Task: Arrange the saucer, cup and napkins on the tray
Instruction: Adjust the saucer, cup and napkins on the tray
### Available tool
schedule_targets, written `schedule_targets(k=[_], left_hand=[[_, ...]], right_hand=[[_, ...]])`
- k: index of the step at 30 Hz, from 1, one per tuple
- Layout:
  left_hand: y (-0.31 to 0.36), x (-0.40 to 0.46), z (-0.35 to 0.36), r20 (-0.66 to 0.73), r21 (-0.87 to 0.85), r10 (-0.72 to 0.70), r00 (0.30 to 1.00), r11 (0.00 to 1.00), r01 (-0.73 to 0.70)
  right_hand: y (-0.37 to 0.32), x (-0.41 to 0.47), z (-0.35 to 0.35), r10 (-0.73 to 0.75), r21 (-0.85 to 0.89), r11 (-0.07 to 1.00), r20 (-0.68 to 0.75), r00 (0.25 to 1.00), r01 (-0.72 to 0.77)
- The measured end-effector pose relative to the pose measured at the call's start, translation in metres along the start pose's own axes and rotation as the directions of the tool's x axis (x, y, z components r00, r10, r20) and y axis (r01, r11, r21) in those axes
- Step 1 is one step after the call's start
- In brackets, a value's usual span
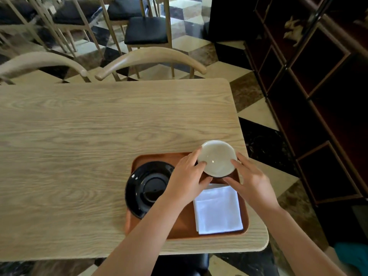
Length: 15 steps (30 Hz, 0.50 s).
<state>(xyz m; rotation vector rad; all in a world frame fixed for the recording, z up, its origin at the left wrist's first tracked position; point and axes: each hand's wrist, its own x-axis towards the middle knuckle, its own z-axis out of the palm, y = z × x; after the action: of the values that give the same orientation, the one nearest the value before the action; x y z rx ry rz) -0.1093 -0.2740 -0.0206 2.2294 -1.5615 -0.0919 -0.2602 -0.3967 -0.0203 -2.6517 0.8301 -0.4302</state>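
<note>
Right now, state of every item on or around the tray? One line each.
cup: upright, empty, held at the tray's far right corner
left hand: gripping the cup's left side
right hand: gripping the cup's right side
saucer: empty, overhanging the tray's left rim
napkins: folded flat, on the tray, near right
tray: flat on the table

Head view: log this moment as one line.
both hands grip white-lined cup | far right of brown tray | black saucer left | white napkins near right
</note>
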Motion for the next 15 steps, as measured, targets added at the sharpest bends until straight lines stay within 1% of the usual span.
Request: schedule_targets(k=[8,15], left_hand=[[-0.012,-0.017,-0.002,0.005,-0.030,-0.024,1.000,0.999,0.024],[-0.019,-0.021,0.000,0.031,-0.052,-0.033,0.999,0.998,0.035]], right_hand=[[-0.013,-0.002,0.003,-0.060,0.041,0.997,0.005,0.998,0.059],[-0.016,-0.006,0.008,-0.075,0.006,0.997,-0.015,0.997,0.075]])
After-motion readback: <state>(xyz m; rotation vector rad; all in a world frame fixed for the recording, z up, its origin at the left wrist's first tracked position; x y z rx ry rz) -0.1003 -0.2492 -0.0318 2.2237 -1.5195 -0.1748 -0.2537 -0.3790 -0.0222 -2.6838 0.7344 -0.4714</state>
